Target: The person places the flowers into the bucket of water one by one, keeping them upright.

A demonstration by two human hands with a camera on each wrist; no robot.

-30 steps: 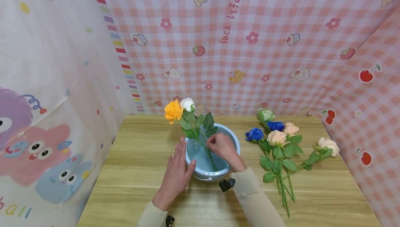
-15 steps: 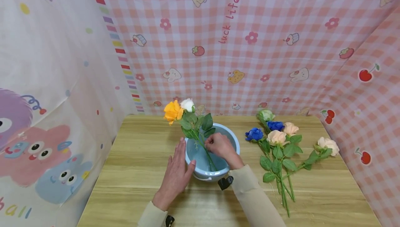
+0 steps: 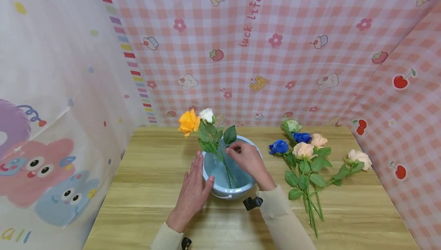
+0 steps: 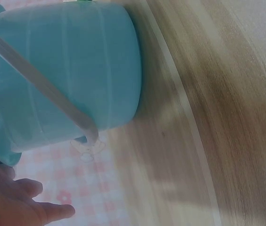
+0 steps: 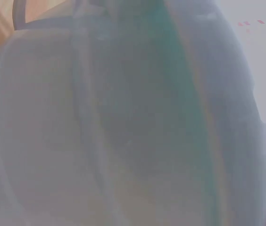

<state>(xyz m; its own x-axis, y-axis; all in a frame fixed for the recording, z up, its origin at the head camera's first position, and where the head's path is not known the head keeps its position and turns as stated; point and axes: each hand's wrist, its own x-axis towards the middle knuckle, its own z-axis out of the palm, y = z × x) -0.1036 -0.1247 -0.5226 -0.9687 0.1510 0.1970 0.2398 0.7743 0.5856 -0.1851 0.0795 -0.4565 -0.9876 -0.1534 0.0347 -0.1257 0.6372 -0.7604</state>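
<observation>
A light blue bucket (image 3: 232, 191) stands on the table, its pale handle (image 4: 43, 84) hanging down its side in the left wrist view. An orange rose (image 3: 189, 123) and a white rose (image 3: 207, 115) lean left in it, with their stems crossing inside and their blooms beyond the rim. My left hand (image 3: 193, 188) rests on the bucket's left side with fingers extended. Over the bucket's right part, my right hand (image 3: 247, 160) has curled fingers, pinching at the white rose's leafy stem; the fingertips lie just below a large leaf (image 3: 230, 134). The bucket's wall fills most of the right wrist view.
On the right side of the wooden table (image 3: 144, 173) lie several loose roses: two blue roses (image 3: 278, 147), peach roses (image 3: 303, 150), a pale green rose (image 3: 292, 125) and a cream rose (image 3: 360, 159) set apart. Patterned cloth (image 3: 262, 62) hangs behind and at both sides.
My right hand has shifted slightly right and up within the bucket. The two stems, close together before, now spread apart at their lower ends. My left hand stays against the bucket.
</observation>
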